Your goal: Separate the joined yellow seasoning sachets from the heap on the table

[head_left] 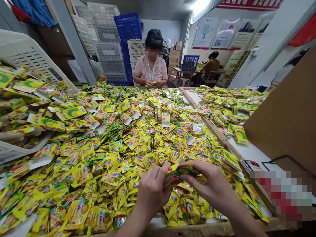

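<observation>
Grips pinching tight: L grip (151, 192) and R grip (212, 184) hold a yellow-green sachet pkt (176, 174) by its two ends, just above the sachet heap (118, 164) on the counter (247, 148). Firm, even pressure both ends keeps pkt steady, clear of pile.

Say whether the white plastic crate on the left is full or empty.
Full: the white plastic crate is heaped with yellow and green packets, piled above its near rim.
</observation>
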A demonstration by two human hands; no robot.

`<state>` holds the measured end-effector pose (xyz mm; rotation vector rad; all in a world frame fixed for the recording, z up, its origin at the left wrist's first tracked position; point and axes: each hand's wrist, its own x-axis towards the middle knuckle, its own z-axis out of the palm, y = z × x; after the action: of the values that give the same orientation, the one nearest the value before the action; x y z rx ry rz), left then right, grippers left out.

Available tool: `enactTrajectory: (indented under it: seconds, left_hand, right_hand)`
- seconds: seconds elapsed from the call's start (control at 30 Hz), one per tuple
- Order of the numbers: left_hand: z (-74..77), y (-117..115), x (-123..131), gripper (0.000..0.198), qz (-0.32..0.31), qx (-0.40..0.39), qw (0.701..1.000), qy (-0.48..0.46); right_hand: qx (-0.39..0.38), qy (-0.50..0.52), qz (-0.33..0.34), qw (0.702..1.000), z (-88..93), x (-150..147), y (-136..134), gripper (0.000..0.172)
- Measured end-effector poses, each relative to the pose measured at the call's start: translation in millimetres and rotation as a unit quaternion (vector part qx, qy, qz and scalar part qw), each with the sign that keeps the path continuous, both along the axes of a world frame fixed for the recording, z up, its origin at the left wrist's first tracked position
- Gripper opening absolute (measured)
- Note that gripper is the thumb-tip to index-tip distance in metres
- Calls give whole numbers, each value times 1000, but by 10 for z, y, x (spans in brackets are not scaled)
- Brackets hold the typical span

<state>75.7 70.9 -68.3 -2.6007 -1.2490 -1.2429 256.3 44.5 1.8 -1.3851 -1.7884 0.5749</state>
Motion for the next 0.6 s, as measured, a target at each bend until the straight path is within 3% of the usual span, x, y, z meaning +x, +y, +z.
enactTrajectory:
  seconds: [0.1, 0.17, 0.23, 0.3, 0.4, 0.5, 0.6]
  left_hand:
    - [3, 14, -18, 45, -20, -30, 999, -13]
    - [17, 12, -23, 45, -35, -52, 998, -30]
    - [33, -1, -18, 46, -43, -76, 995, -51]
    - [44, -17, -7, 48, -41, -99, 991, -79]
    - [39, -26, 5, 44, -22, -102, 988, -111]
    - [18, -10, 1, 37, -15, -102, 990, -98]
    - [12, 8, -8, 41, -32, -121, 989, -82]
  right_hand:
    - [-10, 83, -3, 996, -127, -42, 57, 18]
    - [7, 110, -40, 993, -211, -90, 73, 25]
    - [70, 92, -94, 989, -274, -148, 63, 32]
    - [163, 50, -138, 976, -314, -209, 34, 27]
    - [233, -17, -123, 965, -344, -287, -9, 14]
    - [154, -47, -43, 986, -350, -313, -14, 12]
    - [43, 14, -9, 999, -358, -280, 23, 8]
